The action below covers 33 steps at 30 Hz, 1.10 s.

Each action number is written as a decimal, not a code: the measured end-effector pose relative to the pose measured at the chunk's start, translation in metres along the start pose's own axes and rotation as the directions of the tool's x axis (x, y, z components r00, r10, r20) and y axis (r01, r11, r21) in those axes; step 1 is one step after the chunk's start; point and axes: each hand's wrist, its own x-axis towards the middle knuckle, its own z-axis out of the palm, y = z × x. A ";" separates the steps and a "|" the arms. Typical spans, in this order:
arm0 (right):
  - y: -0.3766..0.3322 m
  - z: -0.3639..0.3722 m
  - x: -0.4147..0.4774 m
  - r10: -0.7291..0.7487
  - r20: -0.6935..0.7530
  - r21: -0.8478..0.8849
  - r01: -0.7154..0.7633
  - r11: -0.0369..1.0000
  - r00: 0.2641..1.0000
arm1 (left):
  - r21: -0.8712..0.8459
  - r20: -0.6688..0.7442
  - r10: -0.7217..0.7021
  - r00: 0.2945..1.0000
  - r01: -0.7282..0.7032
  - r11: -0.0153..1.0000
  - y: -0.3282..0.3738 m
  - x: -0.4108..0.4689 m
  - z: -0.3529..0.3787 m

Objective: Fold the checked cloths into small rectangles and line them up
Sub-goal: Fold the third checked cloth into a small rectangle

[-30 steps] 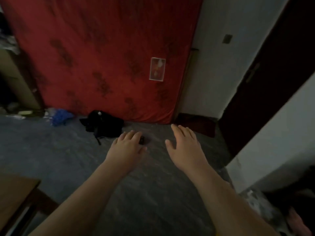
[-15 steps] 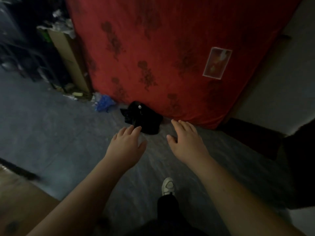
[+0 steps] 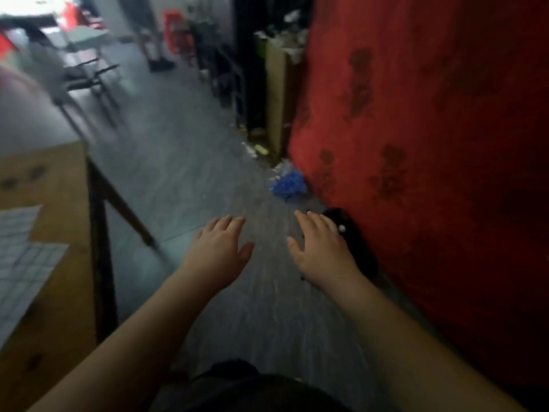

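— Now that the head has swung left, where are the cloths (image 3: 20,263)?

— On the table (image 3: 59,179), at the picture's left side. A second ago only one table corner showed, with no cloth in sight. They lie flat, well in from the table's right edge, and one seems to overlap the other. It is too blurred to say whether they are folded.

— And the hands?

— They are as before. The left hand (image 3: 221,248) and right hand (image 3: 322,251) are held out palm down over the floor (image 3: 184,173), with fingers straight and loosely spread and nothing in either. Both are off the table's right edge, well apart from the cloths.

— Anything near them?

— A black bag (image 3: 353,242) lies just beside the right hand, against the red drape (image 3: 430,144). The drape now fills the right side instead of the middle.

— What does that mean for the task?

— I judge that no folding has begun, since the turn has only brought the cloths into view. The person would next have to close on the table and reach left.
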 end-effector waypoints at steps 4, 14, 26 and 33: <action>-0.041 0.016 0.064 -0.185 0.078 -0.009 0.186 0.983 0.980 | -0.009 -0.017 -0.202 0.979 0.202 0.979 -0.047 0.020 -0.007; -0.214 0.070 0.207 -0.493 0.307 -0.055 0.533 0.845 0.814 | -0.174 -0.089 -0.560 0.824 0.541 0.823 -0.218 0.067 -0.027; -0.460 0.176 0.291 -0.767 0.498 0.100 0.852 0.514 0.404 | -0.269 -0.001 -0.886 0.464 0.853 0.447 -0.421 0.025 -0.045; -0.554 0.245 0.335 -0.778 0.605 0.177 0.924 0.338 0.169 | -0.340 0.097 -0.983 0.155 0.934 0.114 -0.478 -0.004 -0.021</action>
